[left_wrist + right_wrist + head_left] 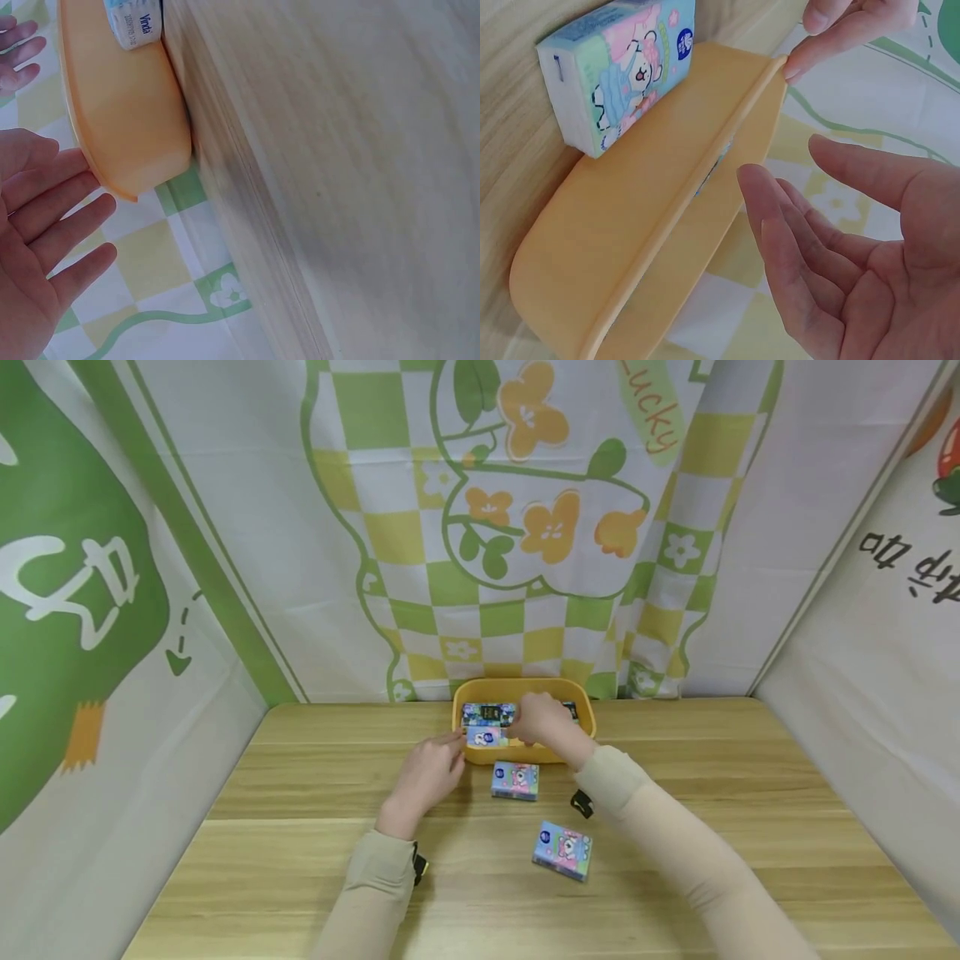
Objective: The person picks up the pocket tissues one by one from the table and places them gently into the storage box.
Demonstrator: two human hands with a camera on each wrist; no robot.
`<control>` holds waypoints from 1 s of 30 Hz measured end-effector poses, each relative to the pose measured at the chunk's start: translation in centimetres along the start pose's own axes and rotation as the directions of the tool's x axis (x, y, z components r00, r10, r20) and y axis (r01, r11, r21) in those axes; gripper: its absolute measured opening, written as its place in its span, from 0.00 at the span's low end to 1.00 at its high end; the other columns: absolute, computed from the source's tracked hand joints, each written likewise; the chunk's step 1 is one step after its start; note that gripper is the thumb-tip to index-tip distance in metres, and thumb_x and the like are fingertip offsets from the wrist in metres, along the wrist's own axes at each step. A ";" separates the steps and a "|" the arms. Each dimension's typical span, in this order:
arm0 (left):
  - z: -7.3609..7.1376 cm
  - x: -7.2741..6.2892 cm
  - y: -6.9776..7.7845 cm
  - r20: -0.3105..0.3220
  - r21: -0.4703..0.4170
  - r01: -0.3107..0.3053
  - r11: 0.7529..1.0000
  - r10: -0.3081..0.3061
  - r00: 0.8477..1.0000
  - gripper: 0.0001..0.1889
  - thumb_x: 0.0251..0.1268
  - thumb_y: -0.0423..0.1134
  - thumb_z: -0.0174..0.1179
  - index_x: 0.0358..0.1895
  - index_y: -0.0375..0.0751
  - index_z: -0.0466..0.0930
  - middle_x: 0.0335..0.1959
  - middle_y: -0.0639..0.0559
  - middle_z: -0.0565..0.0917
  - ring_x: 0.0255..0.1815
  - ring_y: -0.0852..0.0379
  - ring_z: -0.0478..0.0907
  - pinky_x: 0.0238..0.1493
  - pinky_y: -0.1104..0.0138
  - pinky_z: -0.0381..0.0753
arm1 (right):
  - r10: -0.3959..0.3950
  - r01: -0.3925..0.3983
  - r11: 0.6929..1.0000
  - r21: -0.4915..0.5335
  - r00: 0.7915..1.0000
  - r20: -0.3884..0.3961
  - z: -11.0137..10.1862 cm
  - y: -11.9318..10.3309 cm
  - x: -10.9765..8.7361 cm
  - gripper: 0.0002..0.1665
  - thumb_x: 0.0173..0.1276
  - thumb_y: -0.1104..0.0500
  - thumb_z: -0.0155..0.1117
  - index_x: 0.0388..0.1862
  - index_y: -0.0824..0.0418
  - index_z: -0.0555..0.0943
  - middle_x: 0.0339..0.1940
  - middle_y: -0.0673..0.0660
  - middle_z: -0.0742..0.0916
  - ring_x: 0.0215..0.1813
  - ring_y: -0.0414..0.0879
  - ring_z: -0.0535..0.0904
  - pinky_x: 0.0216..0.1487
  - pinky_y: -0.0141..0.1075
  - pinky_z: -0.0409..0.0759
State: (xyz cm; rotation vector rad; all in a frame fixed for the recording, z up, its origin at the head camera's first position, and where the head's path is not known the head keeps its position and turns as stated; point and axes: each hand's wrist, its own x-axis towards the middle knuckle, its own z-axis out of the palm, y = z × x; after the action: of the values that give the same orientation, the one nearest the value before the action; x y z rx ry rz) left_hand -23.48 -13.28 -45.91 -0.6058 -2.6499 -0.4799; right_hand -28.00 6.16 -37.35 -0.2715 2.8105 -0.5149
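Note:
A yellow-orange plastic basket [459, 693] stands at the back of the table, with several tissue packs inside, among them a light blue pack [483, 737] at its front left. My left hand [431, 770] touches the basket's left end; in the left wrist view its fingertips [91, 178] meet the rim and the other fingers are spread. Over the basket's middle hovers my right hand [546, 723], covering part of the contents. The right wrist view shows that hand [855, 262] with loosely bent fingers and nothing between them. One tissue pack [515, 781] lies just in front of the basket.
Nearer the table's front lies another blue and pink tissue pack [562, 850], below the right forearm's left side. A checked green and yellow curtain [517, 610] hangs directly behind the basket. Printed cloth walls flank the wooden table [300, 802] on both sides.

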 end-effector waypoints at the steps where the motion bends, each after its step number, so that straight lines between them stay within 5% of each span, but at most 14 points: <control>1: 0.0 0.0 0.0 0.000 0.000 -0.001 1.000 0.001 1.000 0.14 0.62 0.32 0.57 0.49 0.32 0.83 0.54 0.40 0.82 0.55 0.45 0.80 0.58 0.55 0.79 | -0.009 0.009 1.000 0.010 1.000 -0.001 0.0 0.1 -0.2 0.17 0.62 0.48 0.67 0.21 0.60 0.84 0.27 0.57 0.89 0.29 0.50 0.83 0.19 0.32 0.70; 7: 0.0 0.0 -0.2 -0.003 0.000 -0.003 1.000 0.003 1.000 0.13 0.62 0.33 0.57 0.48 0.33 0.83 0.54 0.40 0.82 0.55 0.46 0.80 0.58 0.55 0.79 | -0.027 0.027 0.999 0.020 0.999 -0.029 0.1 0.4 -1.2 0.16 0.62 0.48 0.66 0.26 0.60 0.85 0.26 0.55 0.88 0.33 0.51 0.85 0.20 0.34 0.71; 13: -0.1 0.1 -0.2 0.005 0.004 -0.002 1.000 0.002 1.000 0.14 0.62 0.33 0.57 0.49 0.33 0.83 0.54 0.41 0.82 0.55 0.46 0.80 0.59 0.56 0.79 | -0.014 0.014 1.000 0.006 0.998 -0.066 0.2 1.0 -2.0 0.14 0.61 0.47 0.67 0.27 0.57 0.83 0.23 0.52 0.86 0.26 0.47 0.80 0.21 0.34 0.71; 20: -0.1 0.1 -0.2 0.021 -0.005 0.011 1.000 -0.011 1.000 0.14 0.63 0.33 0.56 0.50 0.33 0.82 0.55 0.41 0.81 0.56 0.46 0.79 0.60 0.55 0.78 | -0.047 0.046 0.999 -0.008 0.995 -0.083 0.8 2.4 -2.5 0.12 0.59 0.48 0.69 0.33 0.55 0.84 0.38 0.53 0.87 0.32 0.45 0.79 0.30 0.38 0.80; 30: 0.0 0.1 0.0 0.028 -0.001 0.020 1.000 -0.020 0.999 0.14 0.63 0.33 0.56 0.50 0.33 0.82 0.55 0.40 0.81 0.56 0.46 0.79 0.60 0.55 0.77 | -0.038 0.039 0.999 0.017 0.997 -0.071 2.0 4.2 -2.8 0.11 0.58 0.50 0.70 0.26 0.55 0.81 0.26 0.50 0.83 0.25 0.44 0.75 0.22 0.32 0.72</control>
State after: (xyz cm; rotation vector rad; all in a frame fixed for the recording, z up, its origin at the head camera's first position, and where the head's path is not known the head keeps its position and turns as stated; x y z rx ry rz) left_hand -23.62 -13.27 -45.85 -0.5911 -2.6851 -0.4817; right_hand -25.32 9.99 -40.09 -0.3098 2.8723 -0.5689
